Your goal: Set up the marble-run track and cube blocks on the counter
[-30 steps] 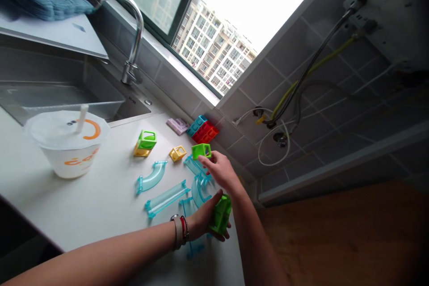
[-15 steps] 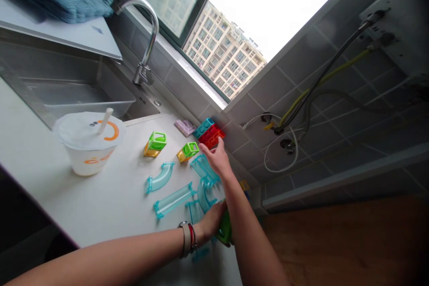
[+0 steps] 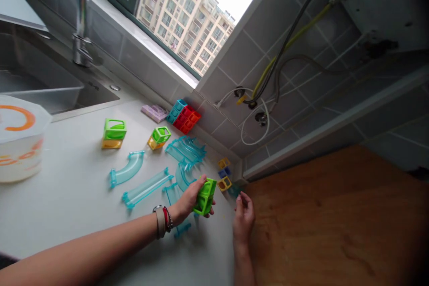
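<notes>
My left hand (image 3: 187,199), with a watch and bracelets on the wrist, is closed around a green block piece (image 3: 205,196) with hollow frames. Under and behind it lie clear teal track pieces: a curved one (image 3: 184,174), a ridged one (image 3: 186,149) and others partly hidden. My right hand (image 3: 244,219) is at the counter's right side, half curled, thumb and fingers a little apart, with nothing visible in it. Just beyond its fingertips are a dark teal piece (image 3: 233,191), a yellow block (image 3: 224,183), a blue block (image 3: 224,172) and another yellow block (image 3: 223,163).
Two green-and-yellow block stacks (image 3: 114,134) stand on the white counter (image 3: 73,205), near a bent track (image 3: 129,170) and a straight track (image 3: 147,188). Red blocks (image 3: 187,119), teal blocks (image 3: 176,111) and a lilac piece (image 3: 154,112) lie by the wall. A cup (image 3: 22,143) stands left, before the sink (image 3: 60,94).
My right hand has drawn back from beside the red blocks toward the near right. My left hand has turned and still holds the green piece, now more visible. The view has shifted right.
</notes>
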The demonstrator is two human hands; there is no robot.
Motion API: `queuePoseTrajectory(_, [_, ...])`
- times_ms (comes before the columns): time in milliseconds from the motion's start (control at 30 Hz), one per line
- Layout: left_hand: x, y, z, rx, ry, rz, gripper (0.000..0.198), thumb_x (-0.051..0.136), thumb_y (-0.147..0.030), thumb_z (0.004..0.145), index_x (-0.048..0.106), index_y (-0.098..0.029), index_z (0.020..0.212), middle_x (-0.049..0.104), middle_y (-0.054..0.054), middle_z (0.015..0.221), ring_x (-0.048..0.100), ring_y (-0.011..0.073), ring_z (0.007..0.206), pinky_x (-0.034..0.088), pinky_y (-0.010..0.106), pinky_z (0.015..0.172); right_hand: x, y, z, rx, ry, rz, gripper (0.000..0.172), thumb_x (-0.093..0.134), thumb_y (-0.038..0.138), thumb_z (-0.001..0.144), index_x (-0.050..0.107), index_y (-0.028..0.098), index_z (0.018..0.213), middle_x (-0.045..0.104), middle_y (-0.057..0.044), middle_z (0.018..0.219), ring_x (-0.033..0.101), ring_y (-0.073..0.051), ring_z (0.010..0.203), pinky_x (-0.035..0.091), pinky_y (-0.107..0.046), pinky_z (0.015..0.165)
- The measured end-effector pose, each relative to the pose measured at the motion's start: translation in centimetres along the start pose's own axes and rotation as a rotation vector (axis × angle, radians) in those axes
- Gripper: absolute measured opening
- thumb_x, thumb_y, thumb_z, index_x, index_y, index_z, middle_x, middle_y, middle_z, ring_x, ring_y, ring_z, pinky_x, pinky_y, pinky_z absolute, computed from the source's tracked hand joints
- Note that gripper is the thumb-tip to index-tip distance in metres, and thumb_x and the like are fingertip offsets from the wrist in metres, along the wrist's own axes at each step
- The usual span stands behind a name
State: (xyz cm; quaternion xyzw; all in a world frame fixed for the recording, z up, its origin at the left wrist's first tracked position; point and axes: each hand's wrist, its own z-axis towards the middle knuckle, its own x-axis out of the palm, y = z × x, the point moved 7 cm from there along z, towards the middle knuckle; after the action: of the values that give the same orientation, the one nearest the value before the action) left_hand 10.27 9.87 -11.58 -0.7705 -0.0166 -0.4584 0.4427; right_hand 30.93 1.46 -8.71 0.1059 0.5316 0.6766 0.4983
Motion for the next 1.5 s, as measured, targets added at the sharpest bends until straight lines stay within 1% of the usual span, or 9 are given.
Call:
queuePoseTrajectory(100, [0.1,0.0,0.0,-0.014,0.017,0.023,0.065,0.053,-0.082,0.088,0.058,-0.017,0.095,0.076,0.013,0.079,0.076,0.0259,0.062,0.060,0.034,0.054,0.4,-0.2,1.7,-0.028,-0.009,-0.056,0.047,0.064,0.056,0.088,0.071,0.014,0.107,0.070,-0.014,0.112,0.067,-0.025,0.099,0.054,-0.036,0.082])
queuePoseTrajectory(267, [0.2,-0.5,-0.2,-0.003,-0.003,0.050,0.064,0.058,-0.079,0.087,0.060,-0.015,0.092,0.076,0.012,0.078,0.076,0.0257,0.060,0.060,0.032,0.052,2.9,1.1,8.3,-0.068,0.035,-0.181,0.041,0.056,0.046,0.096,0.069,0.012,0.114,0.069,-0.017,0.119,0.065,-0.025,0.105,0.053,-0.041,0.094])
queuePoseTrajectory(400, [0.0,-0.8,-0.1,-0.002,-0.014,0.030,0.063,0.058,-0.079,0.087,0.060,-0.016,0.092,0.076,0.012,0.077,0.076,0.0261,0.060,0.060,0.032,0.052,7.0,0.6,13.0,0.018,0.272,-0.340,0.026,0.065,0.037,0.101,0.068,0.016,0.116,0.071,-0.009,0.118,0.069,-0.023,0.105,0.057,-0.043,0.095])
queuePoseTrajectory(533, [0.0,-0.7,-0.2,-0.009,-0.010,-0.005,0.063,0.057,-0.079,0.087,0.061,-0.016,0.091,0.076,0.013,0.078,0.076,0.0270,0.061,0.060,0.034,0.053,10.0,-0.6,16.0,0.171,0.511,-0.510,0.032,0.067,0.037,0.101,0.065,0.018,0.127,0.067,-0.009,0.129,0.069,-0.024,0.109,0.060,-0.045,0.093])
queuePoseTrajectory(667, [0.2,-0.6,-0.4,-0.035,0.009,-0.044,0.062,0.060,-0.076,0.088,0.062,-0.015,0.090,0.076,0.014,0.076,0.075,0.0259,0.058,0.058,0.032,0.051,11.9,-0.9,17.6,0.302,0.651,-0.615,0.036,0.067,0.037,0.101,0.063,0.018,0.131,0.066,-0.010,0.130,0.069,-0.025,0.109,0.060,-0.045,0.092])
queuePoseTrajectory(833, [0.1,-0.5,0.1,-0.099,0.021,-0.144,0.065,0.049,-0.079,0.092,0.062,-0.016,0.103,0.076,0.013,0.079,0.076,0.0276,0.063,0.059,0.035,0.054,12.9,-0.5,17.1,0.368,0.765,-0.729,0.036,0.067,0.037,0.101,0.063,0.017,0.131,0.066,-0.010,0.129,0.069,-0.024,0.108,0.061,-0.045,0.091])
queuePoseTrajectory(1033, [-0.1,-0.3,0.2,-0.147,0.020,-0.194,0.067,0.042,-0.078,0.095,0.062,-0.015,0.109,0.075,0.014,0.080,0.076,0.0284,0.064,0.060,0.037,0.056,12.0,-1.0,14.4,0.340,0.881,-0.869,0.034,0.068,0.037,0.101,0.064,0.017,0.128,0.068,-0.009,0.126,0.070,-0.023,0.105,0.062,-0.043,0.089])
queuePoseTrajectory(1267, [0.3,-0.2,-0.3,-0.171,0.032,-0.213,0.065,0.045,-0.076,0.095,0.064,-0.015,0.107,0.076,0.014,0.081,0.075,0.0285,0.064,0.059,0.035,0.054,10.9,-0.8,13.1,0.128,0.785,-0.930,0.033,0.068,0.038,0.101,0.065,0.017,0.127,0.067,-0.009,0.128,0.069,-0.024,0.109,0.060,-0.045,0.092])
queuePoseTrajectory(1500, [-0.2,-0.1,-0.1,-0.189,-0.024,-0.259,0.068,0.044,-0.079,0.094,0.064,-0.015,0.108,0.075,0.013,0.081,0.074,0.0257,0.063,0.058,0.033,0.051,11.3,0.6,11.0,0.015,0.641,-0.988,0.033,0.067,0.042,0.101,0.067,0.017,0.121,0.070,-0.008,0.122,0.070,-0.023,0.105,0.059,-0.045,0.093])
